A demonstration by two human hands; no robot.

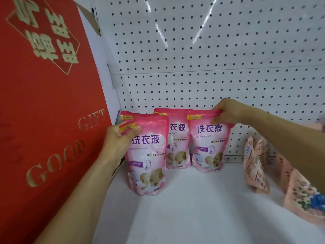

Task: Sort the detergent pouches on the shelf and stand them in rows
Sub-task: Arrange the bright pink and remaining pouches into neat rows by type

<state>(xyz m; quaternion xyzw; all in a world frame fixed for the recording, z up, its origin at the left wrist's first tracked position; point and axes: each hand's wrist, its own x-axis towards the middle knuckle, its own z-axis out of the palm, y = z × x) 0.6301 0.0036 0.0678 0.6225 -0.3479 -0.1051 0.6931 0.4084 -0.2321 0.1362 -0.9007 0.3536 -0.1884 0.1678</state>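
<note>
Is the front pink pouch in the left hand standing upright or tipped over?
Upright: the front pink pouch stands on the shelf, left hand gripping its top corner.

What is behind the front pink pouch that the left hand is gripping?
Behind the front pink pouch stands another pink pouch; only its top edge and NEW tag show, the rest is covered. The left hand holds the front pouch's top corner.

left hand (119,138): bare, no ring | right hand (228,111): bare | forearms: unsleeved
</note>
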